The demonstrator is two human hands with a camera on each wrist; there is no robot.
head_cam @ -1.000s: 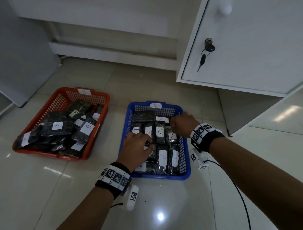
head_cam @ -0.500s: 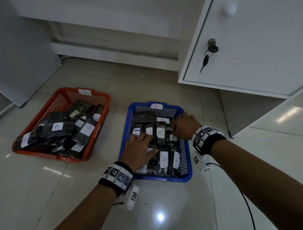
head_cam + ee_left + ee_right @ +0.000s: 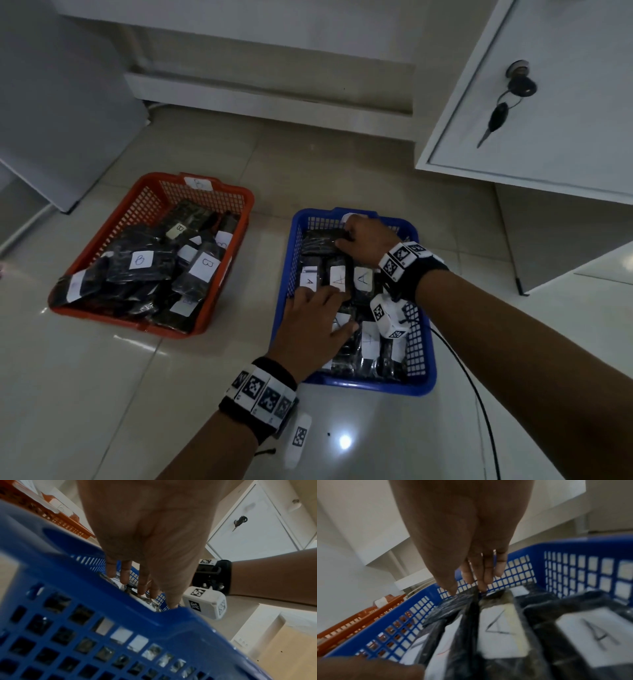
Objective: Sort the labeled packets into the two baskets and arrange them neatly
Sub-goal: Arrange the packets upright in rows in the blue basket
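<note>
Blue plastic mesh basket (image 3: 423, 346) on the tiled floor holds black "A" labelled packets (image 3: 362, 279) in rows, the left hand (image 3: 313, 329) pressing flat on them with straight fingers while the right hand (image 3: 368, 238) fingers curl onto the rear packet (image 3: 320, 241); B packets (image 3: 202, 269) fill the orange basket (image 3: 150, 202) alongside

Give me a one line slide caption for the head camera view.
Both hands, left hand and right hand, tidy black A-labelled packets in the blue plastic basket beside the orange plastic basket of B packets.
</note>
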